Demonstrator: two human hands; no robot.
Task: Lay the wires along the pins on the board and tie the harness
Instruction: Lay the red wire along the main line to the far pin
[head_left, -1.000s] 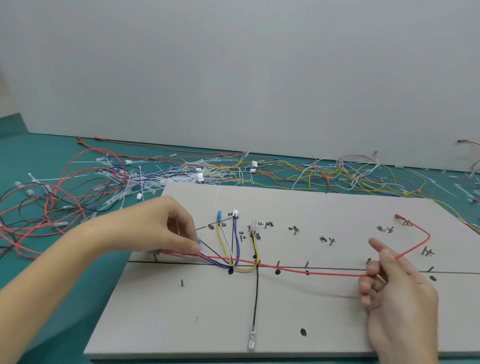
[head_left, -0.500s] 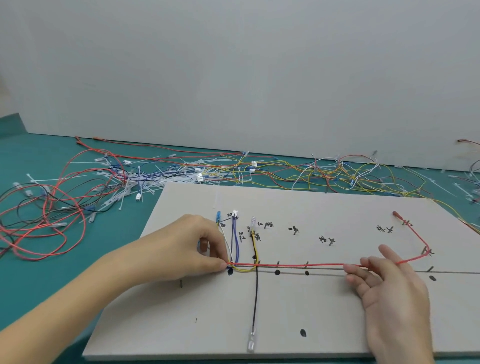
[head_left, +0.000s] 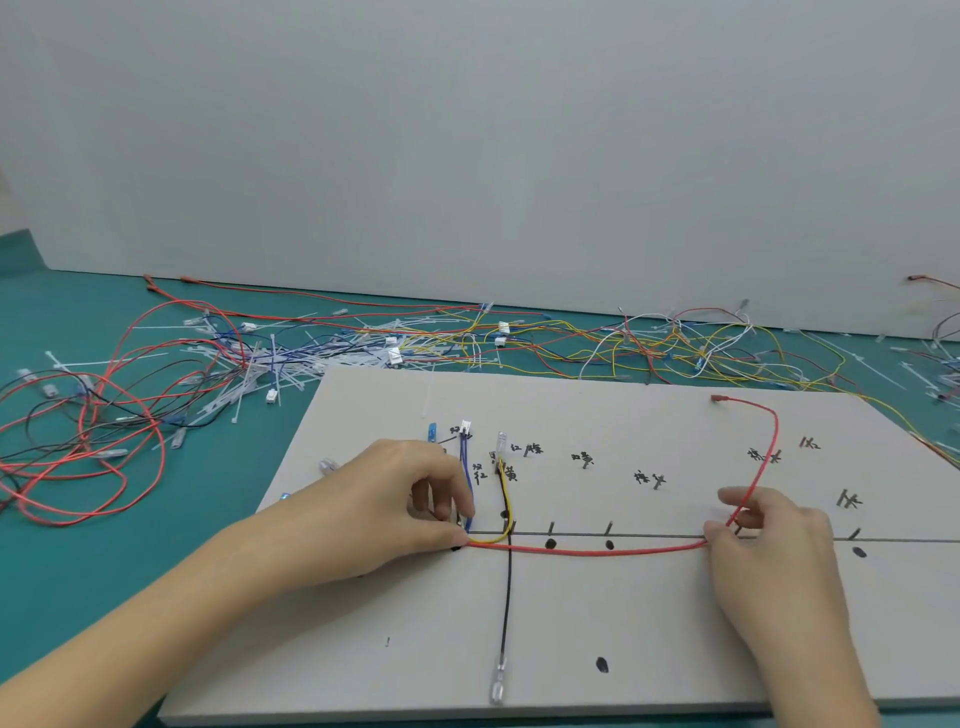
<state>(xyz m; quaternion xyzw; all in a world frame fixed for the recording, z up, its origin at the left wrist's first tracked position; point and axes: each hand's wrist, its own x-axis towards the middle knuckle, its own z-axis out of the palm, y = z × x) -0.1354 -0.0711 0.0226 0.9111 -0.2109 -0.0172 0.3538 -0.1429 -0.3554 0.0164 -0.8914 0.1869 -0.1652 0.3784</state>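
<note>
The red wire (head_left: 613, 551) ends unseen under the left hand (head_left: 395, 499), board (head_left: 623, 623) lettering illegible

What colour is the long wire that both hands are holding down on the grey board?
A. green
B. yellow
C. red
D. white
C: the long red wire stretches along the grey board from the left hand, which pinches one end, to the right hand, which pinches it where it bends upward.
</note>
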